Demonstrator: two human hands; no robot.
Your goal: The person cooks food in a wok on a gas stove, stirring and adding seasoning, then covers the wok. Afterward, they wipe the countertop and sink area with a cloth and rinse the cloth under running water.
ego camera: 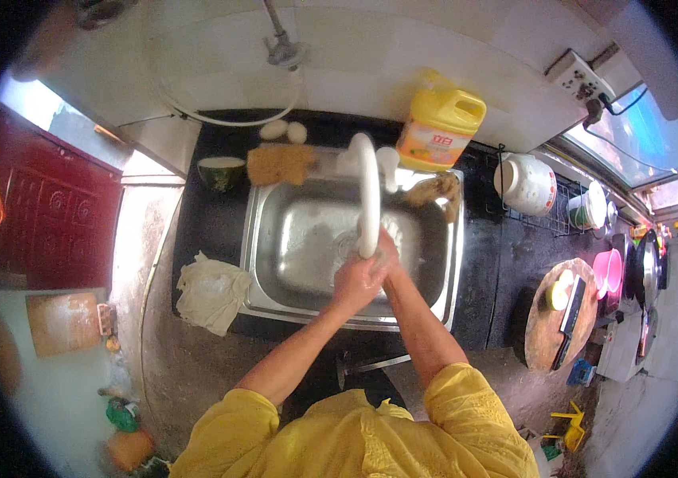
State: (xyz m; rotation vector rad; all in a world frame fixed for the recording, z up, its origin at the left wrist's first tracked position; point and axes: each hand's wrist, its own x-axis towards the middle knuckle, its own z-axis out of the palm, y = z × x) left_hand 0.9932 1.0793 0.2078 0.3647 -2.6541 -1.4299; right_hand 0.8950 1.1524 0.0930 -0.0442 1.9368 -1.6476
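My left hand [358, 284] and my right hand [388, 254] are pressed together under the spout of a white faucet [368, 191], above a stainless steel sink [303, 239]. Their fingers overlap and partly hide one another, so whether anything lies between them cannot be seen. The faucet's tip hides part of the hands. The basin's drain [348, 244] shows just left of the spout. A tan sponge-like cloth [279, 165] lies on the back left rim, and a crumpled brownish cloth [434, 190] on the back right corner. A yellow detergent jug [441, 128] stands behind the sink.
Left of the sink are a pale rag [213, 293], a dark green bowl [221, 173] and two egg-shaped things [285, 131]. To the right, a round wooden board [545, 322] holds a cleaver [572, 313] and pale cut pieces [557, 297]. A white jar [533, 184] stands on a wire rack.
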